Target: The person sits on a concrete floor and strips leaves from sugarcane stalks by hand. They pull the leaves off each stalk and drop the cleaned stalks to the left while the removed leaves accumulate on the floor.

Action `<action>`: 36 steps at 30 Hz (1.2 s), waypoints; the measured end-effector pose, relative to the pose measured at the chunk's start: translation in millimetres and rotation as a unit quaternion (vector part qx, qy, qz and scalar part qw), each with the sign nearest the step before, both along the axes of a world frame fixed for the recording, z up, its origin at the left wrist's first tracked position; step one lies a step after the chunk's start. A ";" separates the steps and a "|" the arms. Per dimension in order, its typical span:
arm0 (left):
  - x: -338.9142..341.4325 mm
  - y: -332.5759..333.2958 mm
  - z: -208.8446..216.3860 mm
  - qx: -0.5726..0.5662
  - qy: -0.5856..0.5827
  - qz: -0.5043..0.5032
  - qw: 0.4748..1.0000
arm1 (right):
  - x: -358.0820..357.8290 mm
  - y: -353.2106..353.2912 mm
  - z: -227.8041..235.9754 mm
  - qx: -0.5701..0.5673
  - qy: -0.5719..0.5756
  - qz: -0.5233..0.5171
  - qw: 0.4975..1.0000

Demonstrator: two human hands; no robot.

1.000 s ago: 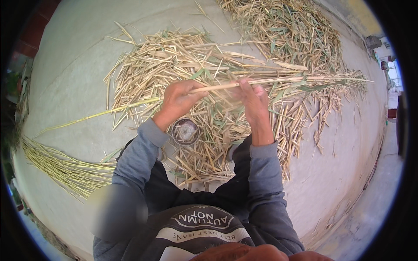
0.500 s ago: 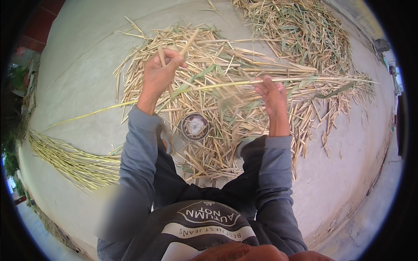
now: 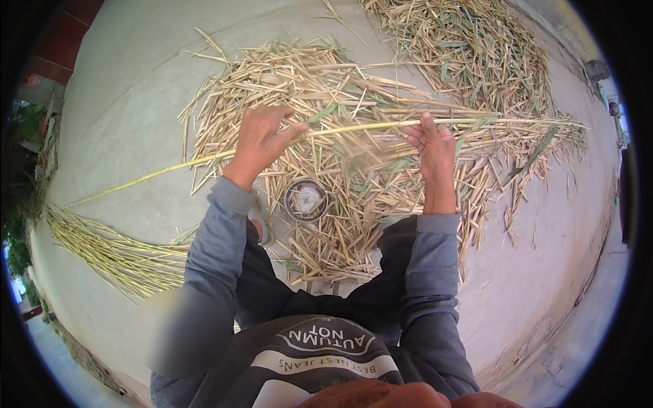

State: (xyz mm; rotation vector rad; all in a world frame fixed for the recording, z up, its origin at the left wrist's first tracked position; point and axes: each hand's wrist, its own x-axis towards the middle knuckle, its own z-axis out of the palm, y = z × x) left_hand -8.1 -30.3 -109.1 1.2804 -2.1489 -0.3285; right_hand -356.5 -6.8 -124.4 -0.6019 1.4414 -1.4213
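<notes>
A long yellow-green reed-like stalk point(image 3: 360, 128) runs across in front of me, its thin end reaching the concrete at the left. My right hand point(image 3: 434, 148) is closed on it, the thumb on top and the fingers curled beneath. My left hand point(image 3: 260, 141) lies over the stalk farther left, thumb and fingers apart; its palm hides part of the stalk. Just beyond its fingertips is a green leaf point(image 3: 323, 113). Under both hands spreads a heap of dry husks and cut straw point(image 3: 286, 75). A small round bowl point(image 3: 306, 200) stands in this heap, between my knees.
At the left, a bundle of bare yellow-green stalks point(image 3: 115, 251) rests on the concrete floor point(image 3: 129, 102). A second heap of dry husks and leaves point(image 3: 469, 47) lies at the far right. Longer stalks point(image 3: 530, 126) stretch out rightward from the near heap.
My left hand has dropped the dry strips it held and come down toward me and slightly right, over the stalk. My right hand keeps hold of the stalk, nearly still.
</notes>
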 end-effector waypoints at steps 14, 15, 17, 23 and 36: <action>-28.5 6.2 -10.3 0.006 -0.129 -0.068 0.989 | 2.5 5.2 12.2 -0.006 -0.009 -0.036 0.999; -39.3 7.2 -8.1 -0.014 -0.100 -0.063 0.993 | 15.1 7.5 11.9 -0.019 -0.019 0.016 1.000; -64.3 11.3 -5.4 -0.098 -0.027 -0.098 0.990 | 42.7 14.8 8.7 -0.003 -0.036 0.074 0.997; -59.5 5.8 0.5 -0.034 0.034 -0.104 0.993 | 19.2 10.7 7.6 -0.010 -0.066 0.056 0.996; -66.4 8.5 -1.5 -0.004 0.081 -0.107 0.991 | 6.2 8.5 6.0 0.015 -0.034 0.088 0.995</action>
